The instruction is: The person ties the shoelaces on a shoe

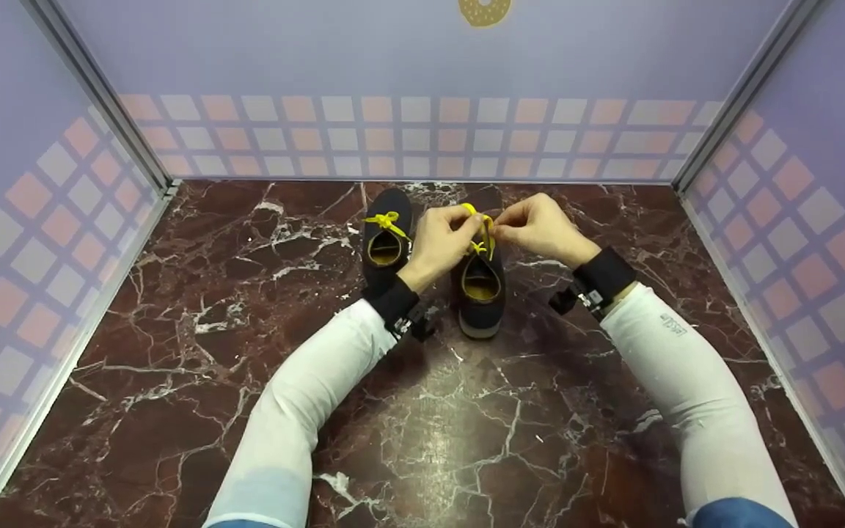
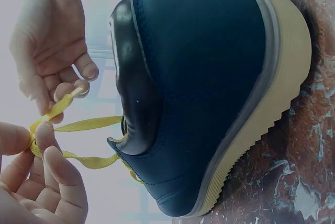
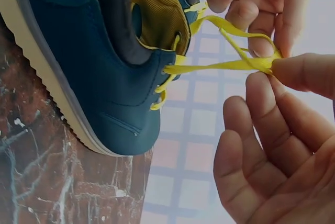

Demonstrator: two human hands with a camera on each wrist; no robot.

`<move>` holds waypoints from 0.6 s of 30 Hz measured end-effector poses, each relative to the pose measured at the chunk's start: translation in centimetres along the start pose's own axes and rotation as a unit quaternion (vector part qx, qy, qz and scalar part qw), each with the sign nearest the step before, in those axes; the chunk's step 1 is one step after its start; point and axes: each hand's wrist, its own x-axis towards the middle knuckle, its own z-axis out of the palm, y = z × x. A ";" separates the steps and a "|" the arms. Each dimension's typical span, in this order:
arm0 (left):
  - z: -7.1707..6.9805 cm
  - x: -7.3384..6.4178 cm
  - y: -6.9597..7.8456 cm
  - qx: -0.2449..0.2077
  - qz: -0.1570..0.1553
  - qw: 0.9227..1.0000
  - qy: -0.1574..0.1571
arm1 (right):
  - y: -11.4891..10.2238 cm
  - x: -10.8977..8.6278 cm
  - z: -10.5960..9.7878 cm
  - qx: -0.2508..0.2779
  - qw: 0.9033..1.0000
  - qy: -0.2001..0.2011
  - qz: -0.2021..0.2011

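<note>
A dark shoe (image 1: pixel 480 315) with a yellow lining stands on the floor, toe pointing away. Its yellow shoelace (image 3: pixel 220 67) is lifted off the eyelets in two strands. My left hand (image 1: pixel 439 238) pinches the lace between thumb and fingers above the tongue. From the other side my right hand (image 1: pixel 543 229) pinches the lace too, its remaining fingers loosely bent. Both sets of fingertips almost meet at the lace in the left wrist view, where a lace end (image 2: pixel 65 101) shows near the right fingers. Exactly how the strands cross is hidden by the fingertips.
To the left stands the other dark shoe (image 1: pixel 392 202), its yellow lace (image 1: pixel 387 221) tied in a bow. Purple wall panels (image 1: pixel 422 59) with checkered bands border the marbled dark red floor (image 1: pixel 195 411) behind and on both sides.
</note>
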 end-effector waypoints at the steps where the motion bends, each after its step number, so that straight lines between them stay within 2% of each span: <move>1: 0.0 0.0 0.0 0.002 0.001 1.000 0.002 | 0.1 0.0 0.1 0.001 1.000 -0.001 0.000; 9: -0.1 -0.2 0.1 0.014 0.012 1.000 0.013 | 0.2 0.0 1.0 -0.007 1.000 -0.011 -0.003; 18: -0.1 -0.3 0.3 0.034 0.029 0.999 0.009 | 0.3 0.4 2.0 -0.041 0.998 0.041 -0.008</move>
